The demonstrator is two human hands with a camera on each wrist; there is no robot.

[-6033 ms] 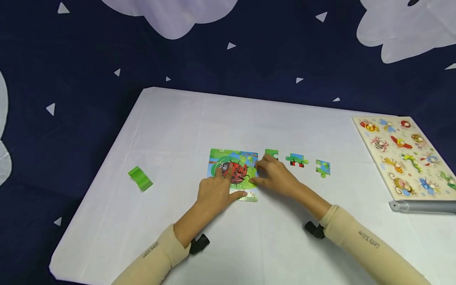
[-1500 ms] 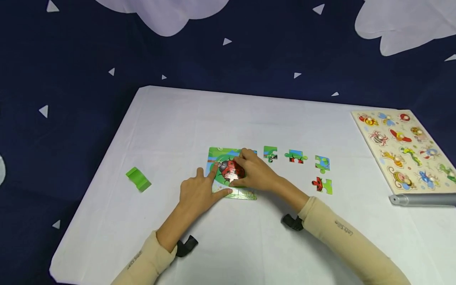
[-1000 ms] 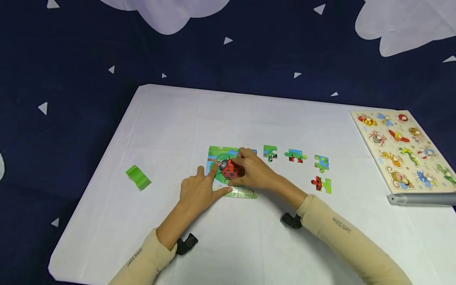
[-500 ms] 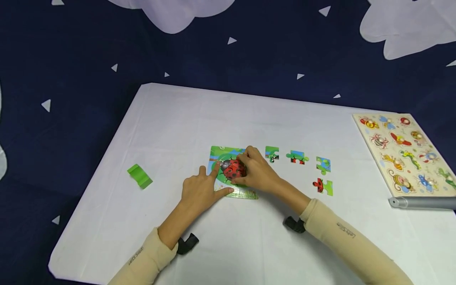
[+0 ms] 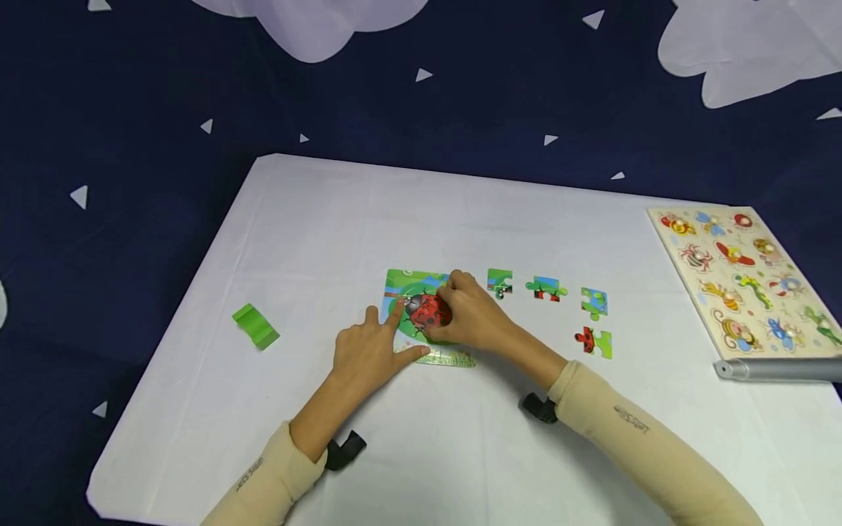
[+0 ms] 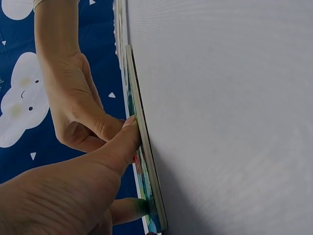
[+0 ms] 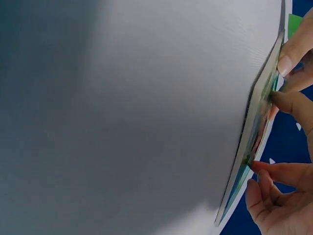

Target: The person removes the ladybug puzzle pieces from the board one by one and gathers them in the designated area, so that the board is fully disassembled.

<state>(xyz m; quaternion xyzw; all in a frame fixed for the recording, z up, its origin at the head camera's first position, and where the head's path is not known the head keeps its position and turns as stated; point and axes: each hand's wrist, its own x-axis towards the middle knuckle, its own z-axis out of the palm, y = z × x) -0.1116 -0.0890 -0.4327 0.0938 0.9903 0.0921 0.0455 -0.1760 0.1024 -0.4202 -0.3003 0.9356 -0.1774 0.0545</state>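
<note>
Four pieces [image 5: 546, 286] lie right of the puzzle [image 5: 411, 277] on the counter [image 5: 329, 234]; my left grip [image 5: 365, 358], fingers straight, braces its left side while my right grip [image 5: 475, 313] pinches the ladybug piece [image 5: 430, 310], judged best worked level so nothing binds.

A white, faintly creased tabletop [image 5: 368, 208] is spread beneath the left hand [image 5: 368, 351] and the right hand [image 5: 475, 313], its clipped far corner [image 5: 271, 162] seen ahead and leftward of both. Beyond them, a navy backdrop [image 5: 487, 109] is printed with small white triangles [image 5: 422, 75] and pale clouds [image 5: 312, 25], one shown ahead of the hands, another far to their right. A smiling cloud [image 6: 23, 93] is glimpsed past them in the left wrist view. Soft light is cast across the tabletop, dimmed by shadow [image 7: 44, 122] in the right wrist view.
</note>
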